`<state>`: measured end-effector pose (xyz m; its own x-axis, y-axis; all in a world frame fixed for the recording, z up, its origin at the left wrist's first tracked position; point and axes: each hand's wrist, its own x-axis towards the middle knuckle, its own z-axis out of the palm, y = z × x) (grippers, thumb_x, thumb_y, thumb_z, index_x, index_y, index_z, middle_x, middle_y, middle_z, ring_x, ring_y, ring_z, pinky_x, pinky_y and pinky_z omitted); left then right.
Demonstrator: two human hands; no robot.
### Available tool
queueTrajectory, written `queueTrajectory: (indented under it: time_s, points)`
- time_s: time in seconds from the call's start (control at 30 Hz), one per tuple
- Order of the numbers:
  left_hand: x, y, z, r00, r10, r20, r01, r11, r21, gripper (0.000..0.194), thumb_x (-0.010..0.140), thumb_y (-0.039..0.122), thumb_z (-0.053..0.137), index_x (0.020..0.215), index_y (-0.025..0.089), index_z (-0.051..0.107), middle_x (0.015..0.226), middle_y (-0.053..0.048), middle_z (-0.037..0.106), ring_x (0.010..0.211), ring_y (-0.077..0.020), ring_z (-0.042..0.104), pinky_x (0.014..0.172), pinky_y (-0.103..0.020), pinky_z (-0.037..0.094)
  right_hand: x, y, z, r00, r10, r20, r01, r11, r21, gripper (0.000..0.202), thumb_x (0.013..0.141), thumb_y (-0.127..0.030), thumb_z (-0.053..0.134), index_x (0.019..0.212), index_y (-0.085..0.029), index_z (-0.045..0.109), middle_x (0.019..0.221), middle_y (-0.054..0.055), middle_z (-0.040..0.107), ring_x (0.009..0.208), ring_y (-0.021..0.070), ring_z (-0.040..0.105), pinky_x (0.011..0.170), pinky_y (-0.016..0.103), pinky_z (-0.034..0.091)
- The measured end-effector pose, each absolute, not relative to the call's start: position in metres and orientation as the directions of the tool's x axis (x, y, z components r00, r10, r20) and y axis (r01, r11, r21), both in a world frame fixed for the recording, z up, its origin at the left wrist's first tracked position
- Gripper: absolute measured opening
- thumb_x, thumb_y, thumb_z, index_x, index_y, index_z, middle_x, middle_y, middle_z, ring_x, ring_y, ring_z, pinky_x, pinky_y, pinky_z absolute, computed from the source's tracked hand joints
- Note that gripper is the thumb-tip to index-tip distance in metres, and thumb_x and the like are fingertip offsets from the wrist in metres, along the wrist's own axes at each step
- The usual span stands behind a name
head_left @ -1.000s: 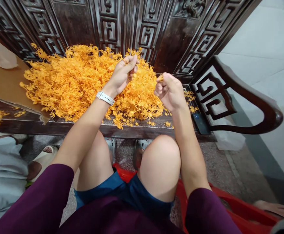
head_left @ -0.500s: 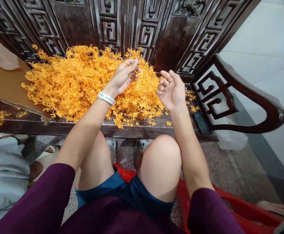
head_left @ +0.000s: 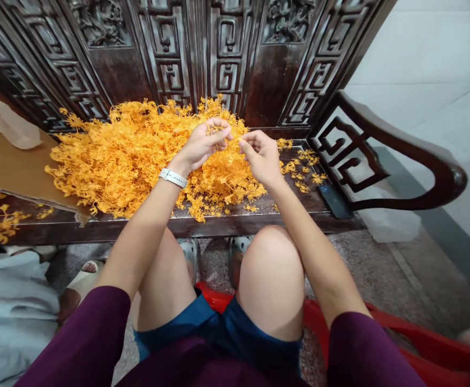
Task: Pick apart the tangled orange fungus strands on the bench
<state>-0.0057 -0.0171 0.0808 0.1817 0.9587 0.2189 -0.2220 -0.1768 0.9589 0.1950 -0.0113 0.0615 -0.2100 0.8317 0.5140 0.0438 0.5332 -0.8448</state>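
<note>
A large heap of orange, thin-branched pieces [head_left: 138,156] lies on the dark wooden bench [head_left: 243,228]. Over its right part, my left hand [head_left: 204,144], with a pale watch [head_left: 173,177] at the wrist, is closed on an orange piece pinched between thumb and fingers. My right hand [head_left: 261,156] is just to the right, thumb and index finger pinched together; what they hold, if anything, is too small to make out. The fingertips of both hands are close together but apart. Several loose orange pieces [head_left: 302,172] are scattered to the right of my right hand.
A carved backrest [head_left: 230,64] rises behind the heap. At right are a curved armrest [head_left: 407,203], a dark phone [head_left: 334,200] and a plastic bag [head_left: 391,220]. Cardboard [head_left: 21,161] lies at left. Another person's foot [head_left: 84,277] is at lower left.
My right hand has moved left towards my left hand, and its open fingers have come together in a pinch. The camera view has tilted upward a little.
</note>
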Motion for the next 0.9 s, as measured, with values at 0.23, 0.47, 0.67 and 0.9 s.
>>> queueTrajectory:
  time_s: [0.23, 0.47, 0.67, 0.9]
  points:
    - [-0.012, -0.013, 0.082, 0.378, 0.828, 0.414, 0.229, -0.517, 0.825, 0.055, 0.083, 0.071, 0.087, 0.086, 0.017, 0.076, 0.088, -0.004, 0.073, 0.086, -0.015, 0.062, 0.088, -0.033, 0.049, 0.185, -0.019, 0.061, -0.29, 0.898, 0.33, -0.087, 0.319, -0.944, 0.066, 0.07, -0.082, 0.093, 0.081, -0.023, 0.066, 0.068, -0.002, 0.066, 0.051, 0.0112, 0.053, 0.048, 0.029, 0.039]
    - [-0.024, -0.014, 0.083, 0.546, 0.781, 0.303, 0.148, -0.446, 0.883, 0.055, 0.084, 0.07, 0.086, 0.076, 0.017, 0.072, 0.074, 0.001, 0.064, 0.074, -0.0113, 0.054, 0.078, -0.032, 0.042, 0.183, -0.023, 0.063, -0.375, 0.885, 0.276, -0.194, 0.217, -0.957, 0.057, 0.083, -0.07, 0.091, 0.082, -0.022, 0.061, 0.071, -0.003, 0.064, 0.056, 0.0091, 0.055, 0.051, 0.025, 0.041]
    - [-0.029, -0.017, 0.083, 0.679, 0.697, 0.233, -0.068, -0.256, 0.964, 0.049, 0.082, 0.059, 0.093, 0.072, 0.019, 0.066, 0.082, -0.002, 0.069, 0.082, -0.015, 0.068, 0.088, -0.036, 0.054, 0.177, -0.028, 0.063, -0.524, 0.811, 0.261, -0.219, 0.168, -0.961, 0.064, 0.083, -0.079, 0.086, 0.082, -0.022, 0.057, 0.07, -0.005, 0.056, 0.058, 0.0086, 0.052, 0.053, 0.024, 0.042]
    - [-0.03, -0.015, 0.078, 0.684, 0.673, 0.281, -0.121, -0.276, 0.954, 0.05, 0.077, 0.059, 0.097, 0.068, 0.018, 0.069, 0.084, -0.005, 0.067, 0.088, -0.0177, 0.067, 0.092, -0.039, 0.056, 0.177, -0.035, 0.066, -0.583, 0.784, 0.213, -0.238, 0.086, -0.967, 0.056, 0.088, -0.07, 0.087, 0.083, -0.023, 0.056, 0.071, -0.005, 0.048, 0.06, 0.0084, 0.047, 0.055, 0.024, 0.041]
